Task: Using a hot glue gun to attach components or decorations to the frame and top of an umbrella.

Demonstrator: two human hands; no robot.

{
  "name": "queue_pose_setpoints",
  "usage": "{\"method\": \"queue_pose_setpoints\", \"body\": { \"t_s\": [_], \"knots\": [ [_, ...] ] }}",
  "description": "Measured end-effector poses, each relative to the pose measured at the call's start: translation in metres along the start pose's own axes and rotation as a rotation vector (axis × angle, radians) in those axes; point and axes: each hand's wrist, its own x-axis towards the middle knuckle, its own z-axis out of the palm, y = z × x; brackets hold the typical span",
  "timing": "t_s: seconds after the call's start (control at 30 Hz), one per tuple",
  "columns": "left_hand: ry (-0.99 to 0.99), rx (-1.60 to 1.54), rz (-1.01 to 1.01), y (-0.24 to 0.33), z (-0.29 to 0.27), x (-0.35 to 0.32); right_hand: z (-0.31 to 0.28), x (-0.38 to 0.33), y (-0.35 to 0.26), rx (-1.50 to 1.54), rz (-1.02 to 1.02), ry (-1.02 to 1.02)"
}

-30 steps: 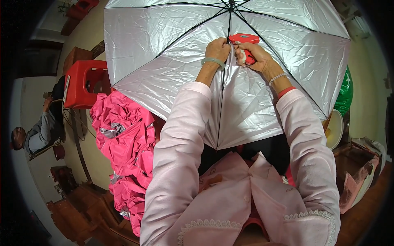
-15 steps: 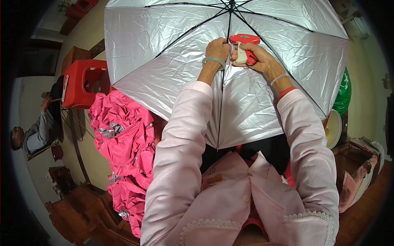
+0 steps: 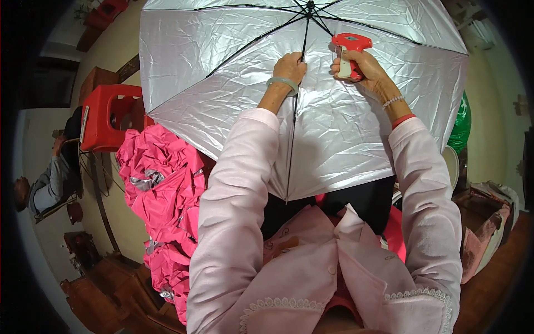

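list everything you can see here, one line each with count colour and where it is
umbrella: one, silver lining with black ribs, open, filling the upper middle
tagging gun: one, red and white, in the right hand, against the lining
folded umbrellas: a heap, pink with silver showing, lower left
plastic stool: one, red, left, beside the heap
seated person: one, grey top, far left edge
green bag: one, right edge, behind the canopy
left hand: one, pale green bangle, pinching a black rib
right hand: one, bead bracelet, gripping the gun
sleeves: two, light pink, from the lower edge
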Motion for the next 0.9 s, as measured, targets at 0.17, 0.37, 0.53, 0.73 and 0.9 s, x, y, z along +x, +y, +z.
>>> {"method": "queue_pose_setpoints", "body": {
  "t_s": [0.17,0.37,0.53,0.73,0.9],
  "knots": [
    [-0.118,0.113,0.053,-0.012,-0.007,0.002,-0.020,0.003,0.003,-0.117,-0.069,0.020],
    [-0.058,0.595,0.036,-0.017,-0.046,0.019,-0.017,-0.002,0.006,-0.138,-0.102,0.065],
    [0.280,0.718,0.183,-0.002,-0.045,0.021,0.001,-0.003,0.020,-0.084,-0.149,0.081],
    [-0.003,0.059,-0.052,0.012,0.009,0.016,0.020,-0.007,0.027,0.021,-0.166,0.094],
    [-0.028,0.139,-0.086,0.028,0.017,0.012,0.021,-0.006,0.023,-0.022,-0.118,0.055]
  ]
}}
